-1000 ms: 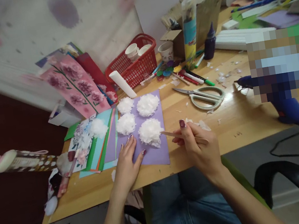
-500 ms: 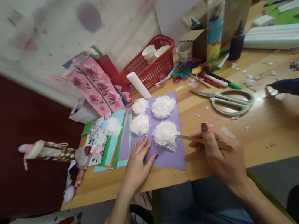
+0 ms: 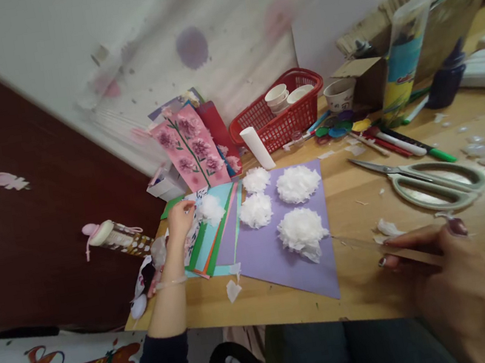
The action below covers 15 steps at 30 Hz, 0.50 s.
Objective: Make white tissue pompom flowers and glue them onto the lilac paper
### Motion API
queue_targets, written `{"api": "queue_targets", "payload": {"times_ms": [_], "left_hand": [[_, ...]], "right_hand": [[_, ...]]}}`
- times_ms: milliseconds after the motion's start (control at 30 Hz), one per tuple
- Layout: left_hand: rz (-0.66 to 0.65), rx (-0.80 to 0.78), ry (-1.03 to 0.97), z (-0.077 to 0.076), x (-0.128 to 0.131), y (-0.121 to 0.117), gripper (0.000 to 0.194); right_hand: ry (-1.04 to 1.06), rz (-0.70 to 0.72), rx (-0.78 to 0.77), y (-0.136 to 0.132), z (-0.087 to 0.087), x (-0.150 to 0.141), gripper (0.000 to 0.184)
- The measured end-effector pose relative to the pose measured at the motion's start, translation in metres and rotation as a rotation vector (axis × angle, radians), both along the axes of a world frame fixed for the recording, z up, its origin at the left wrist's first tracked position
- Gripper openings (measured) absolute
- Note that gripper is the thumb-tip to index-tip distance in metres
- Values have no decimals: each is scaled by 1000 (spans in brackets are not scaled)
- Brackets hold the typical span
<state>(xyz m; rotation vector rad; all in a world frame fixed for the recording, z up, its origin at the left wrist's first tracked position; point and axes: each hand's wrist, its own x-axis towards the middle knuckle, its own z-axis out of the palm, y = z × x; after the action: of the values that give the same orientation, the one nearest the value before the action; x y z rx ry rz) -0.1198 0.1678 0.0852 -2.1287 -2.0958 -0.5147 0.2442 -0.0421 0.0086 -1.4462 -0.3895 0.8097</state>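
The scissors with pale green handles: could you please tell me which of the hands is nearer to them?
Right. The right hand is just on the near side of the scissors; the left hand is far off to their left, at the stacked papers.

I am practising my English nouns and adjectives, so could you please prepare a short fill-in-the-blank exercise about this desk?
1. The colour of the sheet under the ruffled white flowers is ____.
2. The number of ruffled white flowers on that sheet is ____.
3. The thin stick is in the person's ____ hand.
4. Some white cups are in a red ____.

Missing words: purple; four; right; basket.
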Motion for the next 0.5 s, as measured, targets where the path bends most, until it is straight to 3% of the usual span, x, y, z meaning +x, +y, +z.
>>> {"api": "queue_targets", "payload": {"times_ms": [233, 500], "left_hand": [[-151, -75, 77, 3, 2, 35, 46], [-180, -170, 107, 0, 8, 52, 34]], "right_hand": [[19, -17, -12, -1, -2, 0, 58], [-51, 67, 110, 2, -36, 15, 60]]}}
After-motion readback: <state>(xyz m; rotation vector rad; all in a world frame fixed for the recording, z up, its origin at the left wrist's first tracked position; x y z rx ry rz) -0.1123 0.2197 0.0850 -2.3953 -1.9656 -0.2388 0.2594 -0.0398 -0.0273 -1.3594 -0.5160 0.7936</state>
